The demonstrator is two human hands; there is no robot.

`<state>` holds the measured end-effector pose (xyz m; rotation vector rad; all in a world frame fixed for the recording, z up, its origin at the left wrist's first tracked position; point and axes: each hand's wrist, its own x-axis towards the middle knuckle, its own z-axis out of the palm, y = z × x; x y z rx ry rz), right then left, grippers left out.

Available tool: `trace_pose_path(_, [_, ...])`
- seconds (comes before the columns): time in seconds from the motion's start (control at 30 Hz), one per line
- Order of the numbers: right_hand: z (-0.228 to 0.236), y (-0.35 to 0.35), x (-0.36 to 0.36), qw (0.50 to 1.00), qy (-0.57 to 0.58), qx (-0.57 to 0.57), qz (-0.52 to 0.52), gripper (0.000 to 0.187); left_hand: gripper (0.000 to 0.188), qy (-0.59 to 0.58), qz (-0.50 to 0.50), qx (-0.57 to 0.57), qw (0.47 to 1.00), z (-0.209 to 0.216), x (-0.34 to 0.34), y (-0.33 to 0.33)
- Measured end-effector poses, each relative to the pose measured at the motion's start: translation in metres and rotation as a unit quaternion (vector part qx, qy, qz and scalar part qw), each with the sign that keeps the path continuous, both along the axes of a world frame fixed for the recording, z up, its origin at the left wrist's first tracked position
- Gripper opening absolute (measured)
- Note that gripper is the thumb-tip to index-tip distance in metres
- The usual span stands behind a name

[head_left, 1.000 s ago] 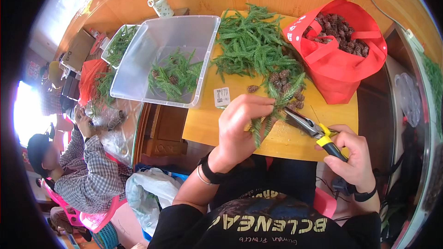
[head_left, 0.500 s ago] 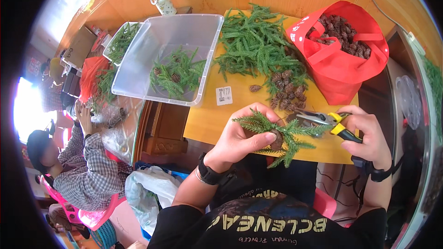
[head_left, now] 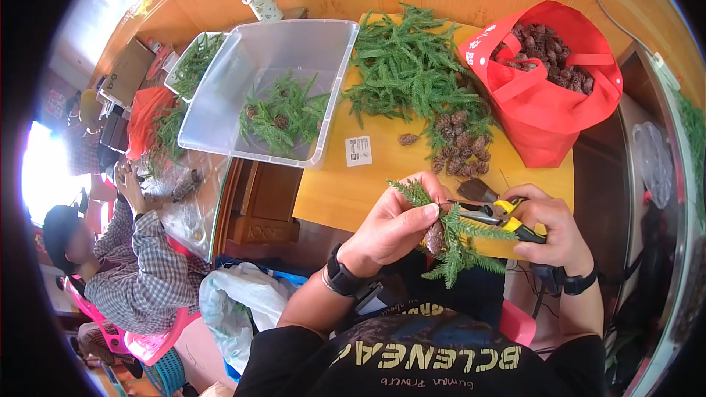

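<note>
In the head view, right of the lower centre, the left hand (head_left: 397, 229) is closed in a pinch, thumb against fingers, on a green sprig (head_left: 471, 254) with a brown pine cone (head_left: 434, 238) on it; both are in front of the near edge of the yellow table (head_left: 331, 198). The right hand (head_left: 553, 226), farther right, is wrapped around yellow-and-black pliers (head_left: 528, 233), whose nose points left to the left fingertips, over the sprig; whether the tips grip anything cannot be told. Just beyond the pliers lies a dark brush-like thing (head_left: 476, 190), partly covered, and above it a heap of cones (head_left: 460, 147) crowds the space, with a loose cone (head_left: 408, 139) to its left. A small white card (head_left: 359, 151) lies near the middle of the frame. A thick pile of green sprigs (head_left: 412, 66) fills the upper centre, between a clear bin (head_left: 213, 132) holding more greenery (head_left: 279, 117) and, at upper right, a red bag (head_left: 544, 132) full of cones. A light bottle (head_left: 263, 1) stands behind the bin. At lower left are a whitish plastic bag (head_left: 239, 301) and a co-worker (head_left: 151, 272) in a checked shirt.
</note>
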<state>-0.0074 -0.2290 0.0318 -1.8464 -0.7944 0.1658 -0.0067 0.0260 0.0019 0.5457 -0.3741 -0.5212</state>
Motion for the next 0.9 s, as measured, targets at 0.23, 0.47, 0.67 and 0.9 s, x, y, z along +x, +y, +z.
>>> trace_pose_path(0.23, [0.001, 0.004, -0.004, 1.000, -0.016, -0.006, -0.016, 0.026, 0.012, -0.017, -0.021, 0.026, 0.999, -0.008, -0.002, -0.006])
trace_pose_path(0.47, [0.009, 0.000, 0.001, 0.995, -0.096, -0.019, -0.005, 0.028, 0.014, -0.008, -0.013, 0.008, 1.000, -0.005, -0.002, -0.009])
trace_pose_path(0.67, [-0.004, -0.005, -0.008, 0.998, -0.060, 0.000, -0.014, 0.022, 0.016, -0.060, -0.005, -0.049, 0.997, -0.009, -0.001, -0.010])
trace_pose_path(0.9, [-0.013, 0.001, -0.016, 0.998, -0.039, 0.016, -0.047, 0.025, 0.017, -0.072, -0.005, -0.040, 0.997, -0.012, -0.004, -0.013])
